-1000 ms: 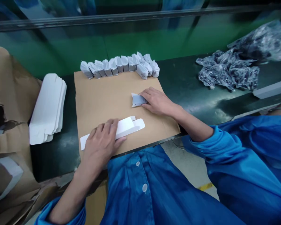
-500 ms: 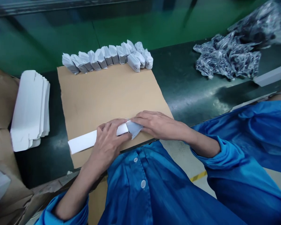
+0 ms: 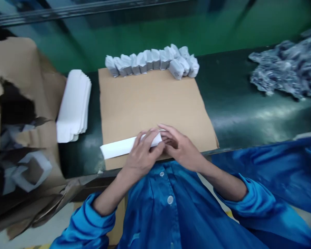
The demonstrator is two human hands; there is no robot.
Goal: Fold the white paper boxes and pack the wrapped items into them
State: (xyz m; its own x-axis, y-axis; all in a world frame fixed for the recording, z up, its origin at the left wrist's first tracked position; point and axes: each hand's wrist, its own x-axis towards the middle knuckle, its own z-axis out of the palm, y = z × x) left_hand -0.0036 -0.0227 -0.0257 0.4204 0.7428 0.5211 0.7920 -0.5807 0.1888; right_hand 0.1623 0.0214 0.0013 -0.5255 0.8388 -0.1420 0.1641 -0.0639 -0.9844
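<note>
A long white carton box [image 3: 118, 148] lies near the front edge of a brown cardboard sheet [image 3: 150, 103]. My left hand [image 3: 142, 154] is closed around the box's right end. My right hand [image 3: 180, 147] meets it at that same end, fingers curled against the opening. The small grey-white packet seen a moment ago is hidden, whether inside the box or under my fingers I cannot tell. A row of several small white wrapped packets [image 3: 151, 62] stands along the sheet's far edge.
A stack of flat white carton blanks [image 3: 74, 105] lies left of the sheet on the dark green belt [image 3: 248, 110]. Torn brown cardboard boxes [image 3: 18, 131] stand at the left. A pile of crinkled plastic bags [image 3: 287, 74] sits at the far right.
My right hand brought the small packet from the middle of the sheet to the box's right end. My left hand slid along the box and gripped that end. The packet is now out of sight.
</note>
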